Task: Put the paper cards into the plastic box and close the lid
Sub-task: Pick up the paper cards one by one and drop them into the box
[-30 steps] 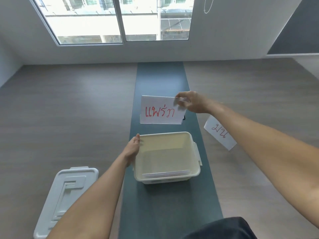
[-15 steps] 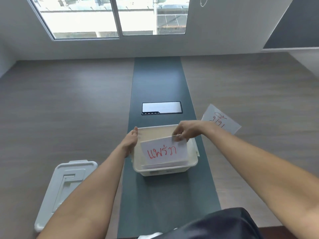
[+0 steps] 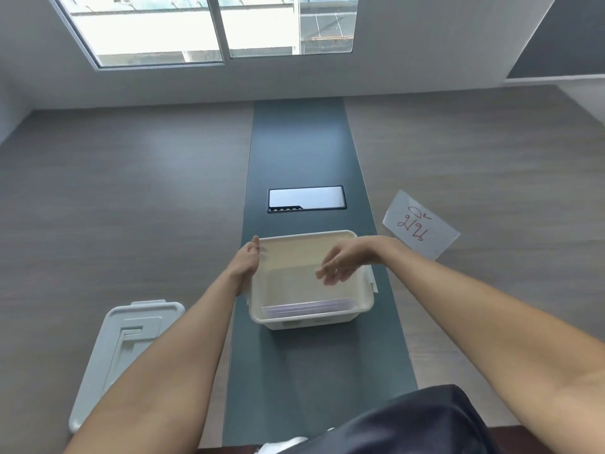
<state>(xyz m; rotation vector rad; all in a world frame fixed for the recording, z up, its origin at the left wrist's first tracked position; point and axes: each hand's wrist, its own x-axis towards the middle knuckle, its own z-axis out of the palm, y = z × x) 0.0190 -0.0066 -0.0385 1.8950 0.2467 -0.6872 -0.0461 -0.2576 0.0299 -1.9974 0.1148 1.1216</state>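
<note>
A cream plastic box (image 3: 311, 280) stands open on the dark teal strip running down the middle of the grey wood-grain worktop (image 3: 131, 208). Inside it, a flat stack of paper cards (image 3: 309, 308) lies against the near wall, only their edges showing. The left hand (image 3: 247, 263) rests against the box's left rim, thumb at the far corner and palm pressed to the outer wall, so its grip steadies the box. The right hand (image 3: 342, 262) hovers over the box's right half, blurred, with fingers spread loosely downward; its grip is open and has hold of nothing. One more paper card (image 3: 420, 224) with red handwriting lies on the worktop to the right of the box, well apart from it. The pale grey lid (image 3: 121, 352) lies flat on the worktop at the near left, away from the box. Beyond the box, a dark-framed rectangular panel (image 3: 306, 198) is set into the strip.
</note>
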